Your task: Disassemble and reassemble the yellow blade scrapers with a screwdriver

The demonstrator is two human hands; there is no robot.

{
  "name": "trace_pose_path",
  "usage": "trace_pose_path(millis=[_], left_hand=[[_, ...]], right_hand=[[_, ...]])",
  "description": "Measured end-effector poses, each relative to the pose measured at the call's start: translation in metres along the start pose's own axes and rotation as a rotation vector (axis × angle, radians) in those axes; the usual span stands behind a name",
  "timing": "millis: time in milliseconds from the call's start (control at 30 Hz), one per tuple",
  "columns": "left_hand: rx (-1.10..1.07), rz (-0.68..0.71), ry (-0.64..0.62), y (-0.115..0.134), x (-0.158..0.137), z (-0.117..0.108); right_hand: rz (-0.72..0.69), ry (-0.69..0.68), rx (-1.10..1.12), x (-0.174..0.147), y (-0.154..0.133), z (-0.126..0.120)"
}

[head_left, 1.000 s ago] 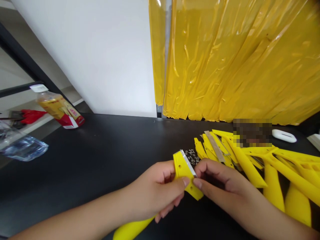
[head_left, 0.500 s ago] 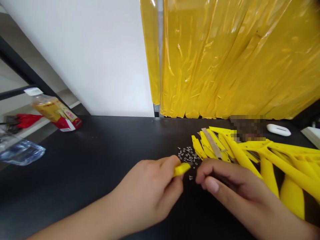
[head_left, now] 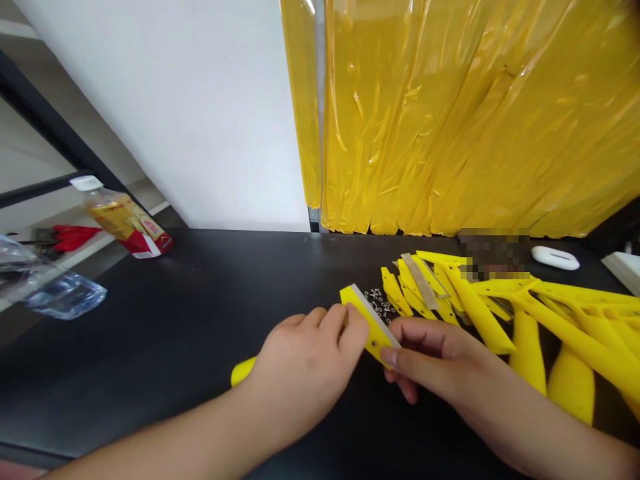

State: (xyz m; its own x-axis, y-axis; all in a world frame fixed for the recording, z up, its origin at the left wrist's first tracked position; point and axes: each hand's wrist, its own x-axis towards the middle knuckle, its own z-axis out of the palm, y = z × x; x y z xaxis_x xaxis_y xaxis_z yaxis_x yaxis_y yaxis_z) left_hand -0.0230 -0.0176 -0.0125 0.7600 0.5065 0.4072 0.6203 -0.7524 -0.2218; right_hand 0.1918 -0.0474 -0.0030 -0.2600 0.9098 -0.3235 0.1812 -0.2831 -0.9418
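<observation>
My left hand [head_left: 313, 357] is closed around a yellow scraper [head_left: 376, 343], whose rounded handle end pokes out behind the hand. Along the upper right edge of its wide head runs a pale grey blade strip, and a small dark screw or hole shows in the yellow face. My right hand [head_left: 435, 357] pinches the lower right end of that head between thumb and fingers. Just beyond the blade, small metal screws and rings [head_left: 383, 307] lie scattered on the black table [head_left: 210, 313]. The left palm hides the middle of the scraper.
Yellow plastic handles and head pieces [head_left: 530, 313] are heaped on the right, with grey strips [head_left: 420, 283] among them. A white case [head_left: 555, 257] lies at the back right. At left are a drink bottle [head_left: 130, 223] and a clear plastic container [head_left: 70, 293]. Yellow film [head_left: 450, 120] hangs behind.
The scraper has turned in my left hand, so its head and blade strip now show. My right hand has taken hold of the head's right end. The view has shifted slightly.
</observation>
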Motion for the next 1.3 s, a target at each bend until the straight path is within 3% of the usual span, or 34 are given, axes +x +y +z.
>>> trace_pose_path(millis=[67,133,233,300,367,433,500,700,833,900,1100,1300], left_hand=[[-0.193,-0.145,0.112,-0.003,0.000,0.000],[-0.558,-0.364,0.126,-0.007,0.003,-0.002],[-1.262,-0.656,0.005,-0.014,0.010,-0.005],[-1.617,-0.722,-0.105,-0.017,0.014,-0.007],[-1.806,-0.714,-0.251,-0.018,0.015,-0.008],[-1.888,-0.712,-0.364,-0.017,0.015,-0.008],[-1.932,-0.770,-0.385,-0.015,0.013,-0.005],[-1.989,-1.000,-0.216,-0.020,0.013,0.007],[-2.027,-1.061,-0.180,-0.024,0.014,0.008],[-2.036,-1.053,-0.185,-0.023,0.014,0.008],[-2.024,-1.028,-0.201,-0.020,0.014,0.006],[-2.020,-0.995,-0.257,-0.018,0.012,0.005]], right_hand=[[-0.039,0.051,-0.059,0.002,0.003,-0.005],[-0.097,0.095,-0.110,0.003,0.005,-0.011],[-0.175,0.125,-0.103,0.004,0.008,-0.018],[-0.202,0.113,-0.076,0.004,0.008,-0.020],[-0.216,0.087,-0.071,0.003,0.006,-0.020],[-0.223,0.043,-0.098,0.003,0.003,-0.020],[-0.231,-0.002,-0.163,0.003,0.001,-0.020],[-0.326,0.213,-0.589,0.011,0.014,-0.037],[-0.493,0.173,-0.967,0.017,0.024,-0.045],[-0.508,0.147,-1.072,0.018,0.027,-0.044],[-0.530,0.108,-1.206,0.022,0.030,-0.037],[-0.526,0.089,-1.192,0.024,0.026,-0.036]])
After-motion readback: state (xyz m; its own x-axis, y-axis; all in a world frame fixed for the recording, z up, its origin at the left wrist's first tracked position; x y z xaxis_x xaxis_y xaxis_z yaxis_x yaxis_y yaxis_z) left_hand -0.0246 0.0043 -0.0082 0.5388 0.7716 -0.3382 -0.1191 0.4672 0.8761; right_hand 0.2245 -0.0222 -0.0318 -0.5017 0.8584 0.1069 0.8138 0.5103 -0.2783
